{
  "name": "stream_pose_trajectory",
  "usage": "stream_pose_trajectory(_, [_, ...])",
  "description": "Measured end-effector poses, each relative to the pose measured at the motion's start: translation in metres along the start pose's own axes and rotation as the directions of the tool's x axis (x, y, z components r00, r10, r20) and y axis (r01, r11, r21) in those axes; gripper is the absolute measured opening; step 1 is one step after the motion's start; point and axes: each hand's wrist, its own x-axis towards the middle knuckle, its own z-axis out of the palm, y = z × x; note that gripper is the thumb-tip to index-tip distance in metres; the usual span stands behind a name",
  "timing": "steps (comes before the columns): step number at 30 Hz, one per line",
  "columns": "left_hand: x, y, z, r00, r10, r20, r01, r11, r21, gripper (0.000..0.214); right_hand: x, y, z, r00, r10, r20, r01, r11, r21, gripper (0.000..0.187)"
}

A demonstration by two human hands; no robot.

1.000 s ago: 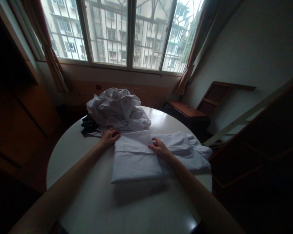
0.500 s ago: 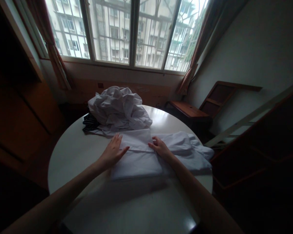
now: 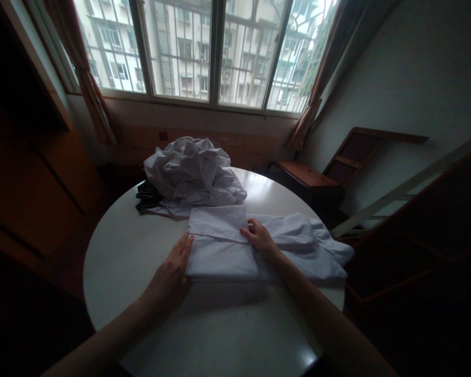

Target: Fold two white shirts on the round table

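A white cloth [image 3: 220,256] lies folded into a neat, flat rectangle on the round white table [image 3: 121,251], with a seam-like edge across its middle. Along its left side rests my left hand [image 3: 172,269], fingers straight and close together against the edge. My right hand [image 3: 261,238] has its thumb and curled fingers closed on the right edge of the folded part. From there a looser, wrinkled white length of fabric [image 3: 302,241] spreads right to the table's rim, partly under my right forearm.
Behind the folded cloth sits a big crumpled heap of white fabric [image 3: 196,173], with a dark striped cloth [image 3: 147,196] at its left. A wooden chair [image 3: 310,175] stands beyond the table, below a barred window [image 3: 184,52].
My left hand has slid from the top of the folded cloth toward me and down to its left edge. The right hand stays on the right edge. The view has shifted slightly.
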Motion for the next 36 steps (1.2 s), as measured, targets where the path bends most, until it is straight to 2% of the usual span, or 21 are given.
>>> stream_pose_trajectory(4, [-0.003, -0.007, 0.005, 1.000, -0.018, 0.001, 0.018, 0.999, 0.031, 0.085, -0.002, -0.003, 0.002, 1.000, -0.007, -0.007, 0.007, 1.000, 0.003, 0.025])
stream_pose_trajectory(10, [0.001, -0.016, 0.010, 0.991, 0.092, 0.099, -0.100, 0.992, 0.075, 0.077, 0.001, -0.003, -0.002, 1.000, 0.014, 0.028, -0.014, 1.000, 0.019, 0.024])
stream_pose_trajectory(13, [0.002, -0.025, -0.003, 0.978, 0.115, 0.176, -0.126, 0.990, 0.055, 0.069, -0.002, -0.008, 0.001, 1.000, -0.006, -0.023, 0.003, 0.992, -0.123, 0.022])
stream_pose_trajectory(17, [0.013, -0.031, -0.029, 0.948, 0.144, 0.286, -0.146, 0.989, -0.014, 0.055, -0.006, -0.017, 0.006, 0.995, -0.014, -0.099, -0.018, 0.950, -0.311, 0.018])
stream_pose_trajectory(18, [0.020, -0.029, -0.035, 0.951, 0.126, 0.281, -0.124, 0.992, -0.023, 0.047, -0.007, -0.018, 0.006, 0.995, -0.017, -0.097, -0.016, 0.943, -0.332, 0.017])
stream_pose_trajectory(20, [0.037, -0.023, -0.040, 0.981, 0.060, 0.187, -0.057, 0.998, -0.025, 0.039, -0.007, -0.020, 0.007, 0.996, -0.026, -0.081, -0.004, 0.937, -0.349, 0.016])
stream_pose_trajectory(22, [0.054, -0.016, -0.035, 1.000, 0.012, 0.025, -0.012, 1.000, -0.006, 0.038, -0.007, -0.020, 0.006, 0.998, -0.036, -0.060, 0.012, 0.935, -0.354, 0.015])
stream_pose_trajectory(24, [0.068, -0.011, -0.021, 0.997, 0.038, -0.061, -0.036, 0.999, 0.033, 0.040, -0.005, -0.019, 0.005, 0.998, -0.038, -0.040, 0.021, 0.934, -0.356, 0.013])
stream_pose_trajectory(26, [0.074, -0.008, -0.004, 0.997, 0.072, -0.040, -0.069, 0.994, 0.080, 0.045, -0.004, -0.018, 0.003, 0.999, -0.031, -0.020, 0.022, 0.939, -0.342, 0.011])
stream_pose_trajectory(30, [0.072, -0.008, 0.023, 0.999, 0.042, -0.001, -0.041, 0.988, 0.149, 0.055, -0.003, -0.016, 0.002, 1.000, -0.002, 0.004, 0.003, 0.952, -0.307, 0.011])
stream_pose_trajectory(36, [0.068, -0.004, 0.024, 0.999, 0.042, 0.007, -0.042, 0.971, 0.237, 0.062, -0.003, -0.017, 0.001, 1.000, 0.002, 0.002, -0.002, 0.966, -0.259, 0.009])
